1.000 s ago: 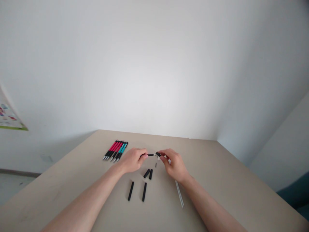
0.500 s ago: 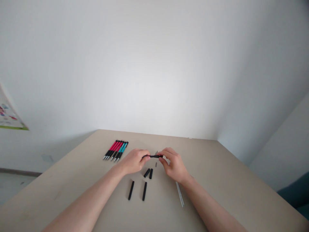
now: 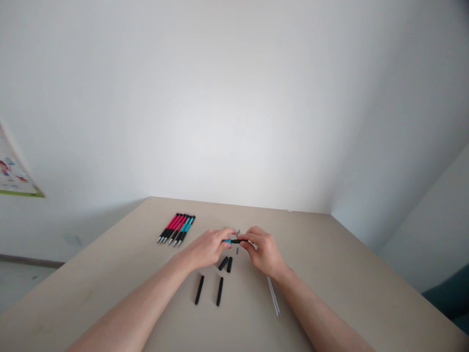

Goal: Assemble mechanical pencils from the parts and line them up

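Note:
Above the middle of the table, a blue and black pen lies level between my two hands. My left hand is closed on its blue end, while my right hand pinches the black end with thumb and fingertips. Small metallic pieces lie under and just behind the pen, partly hidden by my fingers. Nearer to me are two short black tubes and two longer black tubes. Thin pale refills lie beside my right wrist, which covers their far ends.
At the back left, several assembled pens, pink-and-black and blue-and-black, lie in a slanted row on the beige table. A white wall rises behind the table. Something dark teal stands past the right edge.
My left fingers have shifted on the pen and spread a little, so its blue part now shows. My right hand keeps its hold almost in place.

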Motion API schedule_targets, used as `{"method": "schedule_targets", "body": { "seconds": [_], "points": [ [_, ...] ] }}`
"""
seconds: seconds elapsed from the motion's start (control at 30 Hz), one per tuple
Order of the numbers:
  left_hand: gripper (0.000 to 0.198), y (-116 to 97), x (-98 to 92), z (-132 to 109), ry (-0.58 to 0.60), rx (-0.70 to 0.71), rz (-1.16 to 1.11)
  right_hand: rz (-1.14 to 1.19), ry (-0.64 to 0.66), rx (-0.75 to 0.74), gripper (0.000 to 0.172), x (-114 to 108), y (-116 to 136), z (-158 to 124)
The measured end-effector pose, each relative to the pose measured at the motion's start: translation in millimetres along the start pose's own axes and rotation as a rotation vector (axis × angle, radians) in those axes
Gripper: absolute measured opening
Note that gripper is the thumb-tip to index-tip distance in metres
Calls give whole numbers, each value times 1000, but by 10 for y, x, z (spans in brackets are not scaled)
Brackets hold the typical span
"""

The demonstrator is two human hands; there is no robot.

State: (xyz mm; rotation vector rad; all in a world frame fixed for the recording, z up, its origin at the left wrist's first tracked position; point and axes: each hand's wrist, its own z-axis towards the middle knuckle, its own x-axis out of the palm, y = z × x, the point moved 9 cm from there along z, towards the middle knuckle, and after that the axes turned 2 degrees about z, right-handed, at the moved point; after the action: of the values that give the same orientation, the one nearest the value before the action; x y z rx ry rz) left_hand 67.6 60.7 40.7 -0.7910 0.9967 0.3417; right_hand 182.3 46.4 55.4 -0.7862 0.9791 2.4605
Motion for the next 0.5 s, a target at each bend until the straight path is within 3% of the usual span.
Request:
{"method": "schedule_targets", "body": {
  "seconds": [0.17, 0.5],
  "points": [
    [31, -55, 1, -6, -2, 41, 29, -25, 0, 14, 19, 36, 1, 7],
    [28, -119, -11, 4, -124, 155, 80, -61, -35, 64, 21, 42, 31, 24]
  ]
}}
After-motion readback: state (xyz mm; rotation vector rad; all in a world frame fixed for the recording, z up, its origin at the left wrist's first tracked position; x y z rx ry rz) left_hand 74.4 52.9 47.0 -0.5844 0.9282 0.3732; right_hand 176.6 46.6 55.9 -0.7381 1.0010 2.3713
